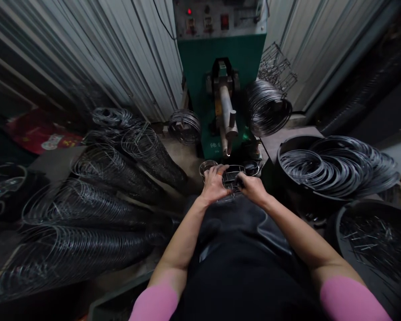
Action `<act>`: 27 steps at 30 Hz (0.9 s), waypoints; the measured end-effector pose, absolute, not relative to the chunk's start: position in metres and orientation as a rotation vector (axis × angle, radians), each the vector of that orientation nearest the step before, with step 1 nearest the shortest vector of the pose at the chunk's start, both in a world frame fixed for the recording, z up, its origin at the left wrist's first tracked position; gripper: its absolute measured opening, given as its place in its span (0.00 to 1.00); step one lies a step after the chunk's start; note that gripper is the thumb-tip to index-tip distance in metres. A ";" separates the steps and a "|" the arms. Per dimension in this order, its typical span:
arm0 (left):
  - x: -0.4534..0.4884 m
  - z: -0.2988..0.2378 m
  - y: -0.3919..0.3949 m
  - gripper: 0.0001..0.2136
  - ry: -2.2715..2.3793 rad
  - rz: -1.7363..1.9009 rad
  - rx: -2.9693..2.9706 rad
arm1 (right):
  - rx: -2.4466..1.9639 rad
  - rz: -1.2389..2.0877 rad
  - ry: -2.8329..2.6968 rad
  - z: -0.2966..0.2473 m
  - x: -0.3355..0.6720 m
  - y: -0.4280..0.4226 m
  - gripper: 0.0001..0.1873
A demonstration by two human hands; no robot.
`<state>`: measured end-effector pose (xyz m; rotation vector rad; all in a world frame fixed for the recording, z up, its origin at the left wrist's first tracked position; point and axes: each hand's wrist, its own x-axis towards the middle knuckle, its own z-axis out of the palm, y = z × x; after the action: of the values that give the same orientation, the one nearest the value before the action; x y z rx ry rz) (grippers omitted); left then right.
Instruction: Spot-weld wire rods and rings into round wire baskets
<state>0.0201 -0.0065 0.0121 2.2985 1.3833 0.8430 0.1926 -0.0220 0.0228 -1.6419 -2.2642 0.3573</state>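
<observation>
A small wire frame (234,170) of thin metal rods sits between my hands, just below the welding machine's electrode arm (226,104). My left hand (215,183) grips the left side of this frame, fingers curled over it and thumb underneath. At the frame's right side, my right hand (254,189) is closed in a pinch. Something dark shows at its fingertips, and whatever lies between them is too small and shaded to make out. Just beyond my left fingers is a small round holder (207,166); a dark round cup (252,167) is beyond my right hand.
The green machine (195,67) stands ahead, with wire ring bundles (267,109) hanging beside it. Long stacks of wire rings (87,245) fill the left. On the right are a tub rim (280,156) around wire rings (334,165) and a bin (337,227) of short rods.
</observation>
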 end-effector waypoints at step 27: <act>0.006 -0.016 0.029 0.28 1.224 1.054 2.184 | -1.185 0.534 -2.348 0.005 0.207 0.002 0.12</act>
<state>0.0065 0.0292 -0.0164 2.1841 1.2240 1.0541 0.2074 0.0020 0.0046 -1.1845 -2.3475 0.5337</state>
